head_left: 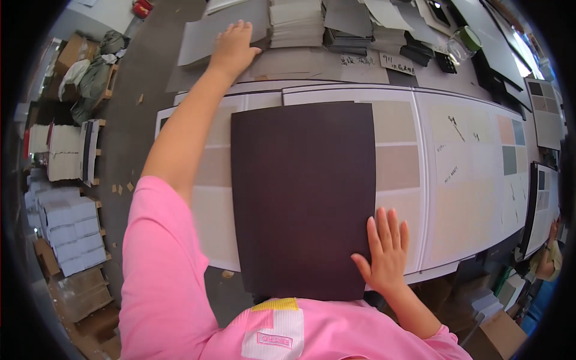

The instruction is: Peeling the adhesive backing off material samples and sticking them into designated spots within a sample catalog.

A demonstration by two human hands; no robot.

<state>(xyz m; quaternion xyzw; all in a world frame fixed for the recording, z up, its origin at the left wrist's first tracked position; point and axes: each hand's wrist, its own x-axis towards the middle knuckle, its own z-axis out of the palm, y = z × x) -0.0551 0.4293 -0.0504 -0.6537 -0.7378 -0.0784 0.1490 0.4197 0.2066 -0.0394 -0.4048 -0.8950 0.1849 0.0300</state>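
A large dark brown, nearly black sheet [303,198] lies in front of me, its near edge close to my body. My right hand [386,249] rests flat beside its lower right edge, fingers stretched out, the thumb near the edge. Under the sheet is a wide white sample board [398,166] with beige and taupe colour panels. My left arm stretches to the far side, where my left hand [236,51] lies with fingers extended on a stack of grey sheets [198,42]. Neither hand grips anything that I can see.
Several stacks of light sheets [296,24] and dark grey sheets [347,27] line the far side. A green-lidded jar [465,45] stands at the far right. Wrapped white bundles [72,225] sit on a pallet to the left. Another person's arm [547,258] shows at the right edge.
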